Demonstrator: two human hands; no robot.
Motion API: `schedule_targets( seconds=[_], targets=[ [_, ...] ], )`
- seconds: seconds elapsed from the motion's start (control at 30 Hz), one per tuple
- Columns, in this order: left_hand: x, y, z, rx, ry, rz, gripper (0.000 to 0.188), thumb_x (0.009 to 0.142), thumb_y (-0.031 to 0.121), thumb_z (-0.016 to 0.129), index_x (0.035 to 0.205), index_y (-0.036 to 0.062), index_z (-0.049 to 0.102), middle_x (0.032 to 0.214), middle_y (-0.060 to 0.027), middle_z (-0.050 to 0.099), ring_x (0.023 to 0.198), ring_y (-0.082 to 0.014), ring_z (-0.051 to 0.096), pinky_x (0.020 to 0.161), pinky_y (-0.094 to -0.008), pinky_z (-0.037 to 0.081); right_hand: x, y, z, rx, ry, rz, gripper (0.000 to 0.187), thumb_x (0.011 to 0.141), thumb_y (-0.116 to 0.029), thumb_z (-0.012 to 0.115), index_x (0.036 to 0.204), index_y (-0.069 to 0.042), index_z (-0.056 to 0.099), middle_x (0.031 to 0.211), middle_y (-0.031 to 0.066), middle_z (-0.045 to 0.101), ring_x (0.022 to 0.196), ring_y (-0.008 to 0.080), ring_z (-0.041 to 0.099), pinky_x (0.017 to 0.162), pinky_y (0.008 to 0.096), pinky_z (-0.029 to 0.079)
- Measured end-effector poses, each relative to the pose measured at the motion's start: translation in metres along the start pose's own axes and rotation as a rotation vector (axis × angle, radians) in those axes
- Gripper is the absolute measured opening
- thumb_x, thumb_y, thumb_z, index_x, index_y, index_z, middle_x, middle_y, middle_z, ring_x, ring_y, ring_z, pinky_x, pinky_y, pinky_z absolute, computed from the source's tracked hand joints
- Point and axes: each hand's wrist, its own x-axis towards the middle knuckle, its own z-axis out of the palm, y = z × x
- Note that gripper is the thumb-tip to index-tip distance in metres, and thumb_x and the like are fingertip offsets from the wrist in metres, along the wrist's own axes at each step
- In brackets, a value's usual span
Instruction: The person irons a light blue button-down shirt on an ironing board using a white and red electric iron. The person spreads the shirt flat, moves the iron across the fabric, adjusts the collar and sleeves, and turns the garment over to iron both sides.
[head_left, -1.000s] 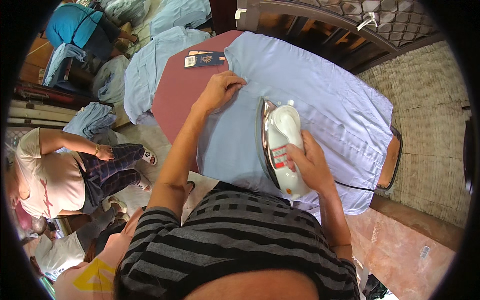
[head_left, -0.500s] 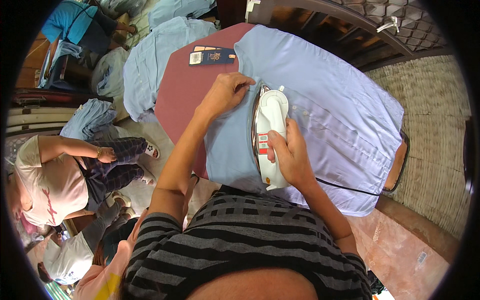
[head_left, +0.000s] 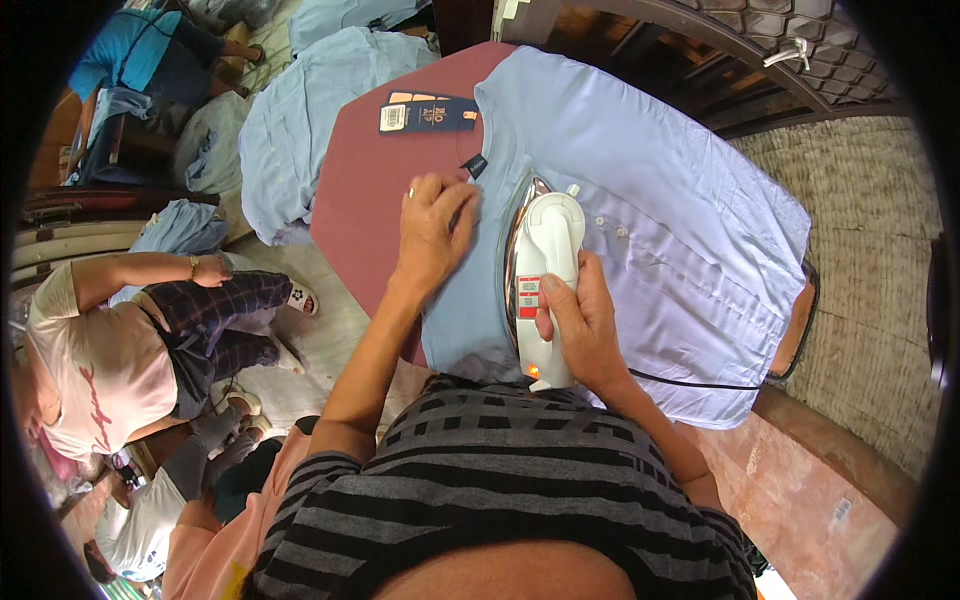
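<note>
A light-blue buttoned shirt (head_left: 690, 250) is spread over the maroon ironing board (head_left: 365, 190). My right hand (head_left: 585, 315) grips the handle of a white iron (head_left: 550, 240), its metal soleplate edge lying along the shirt's upper part beside the buttons. A small orange light glows near the iron's rear. My left hand (head_left: 435, 225) is at the shirt's edge by the neckline, fingers curled inward; whatever they may pinch is hidden. Just above it a dark neck label (head_left: 474, 166) shows. A navy hang tag (head_left: 430, 113) lies on the board beside the collar.
A black cord (head_left: 690, 380) runs right from the iron across the shirt. Heaped blue garments (head_left: 310, 120) lie beyond the board's left side. A co-worker in a pale top (head_left: 115, 350) is at left, with others behind. A dark metal gate (head_left: 790, 60) stands far right.
My left hand has drawn back left and down from the shirt's front, uncovering the neck label. The iron has shifted slightly right and down, and its light now glows.
</note>
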Motion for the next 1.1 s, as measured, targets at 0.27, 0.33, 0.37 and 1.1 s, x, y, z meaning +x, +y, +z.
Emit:
schedule_targets(
  seconds=[0.27,0.33,0.37,1.1],
  targets=[
    [0.099,-0.019,0.028,0.167,0.192,0.162,0.029,0.085,0.027,0.073,0.106,0.0068,0.070,0.112,-0.0120,0.061,0.105,-0.0310,0.054,0.082,-0.0451,0.044,-0.009,0.006,0.007,0.078,0.070,-0.096,0.026,0.102,-0.015,0.051,0.117,0.005,0.045,0.079,0.0044,0.054,0.057,0.0057,0.047,0.052,0.0241,0.040],
    [0.111,-0.031,0.040,0.281,0.140,0.055,0.032,0.084,0.033,0.074,0.103,0.0075,0.071,0.109,-0.0118,0.064,0.102,-0.0315,0.056,0.081,-0.0458,0.044,0.000,0.004,0.003,-0.010,0.057,-0.135,0.026,0.102,-0.016,0.051,0.117,0.005,0.045,0.080,0.0045,0.054,0.057,0.0058,0.047,0.052,0.0243,0.041],
    [0.117,-0.037,0.044,0.333,0.117,-0.001,0.034,0.083,0.036,0.074,0.102,0.0079,0.072,0.107,-0.0117,0.065,0.101,-0.0317,0.057,0.081,-0.0461,0.044,0.006,0.000,0.005,-0.009,0.062,-0.131,0.026,0.101,-0.016,0.051,0.117,0.005,0.045,0.080,0.0045,0.055,0.057,0.0058,0.047,0.052,0.0244,0.041],
    [0.131,-0.066,0.055,-0.010,0.104,-0.097,0.031,0.083,0.036,0.076,0.084,0.0050,0.072,0.074,-0.0097,0.066,0.074,-0.0271,0.062,0.067,-0.0408,0.047,0.060,-0.009,0.017,0.113,-0.034,-0.096,0.030,0.102,-0.016,0.050,0.124,0.002,0.039,0.086,0.0047,0.051,0.056,0.0077,0.050,0.052,0.0235,0.043]
  ],
)
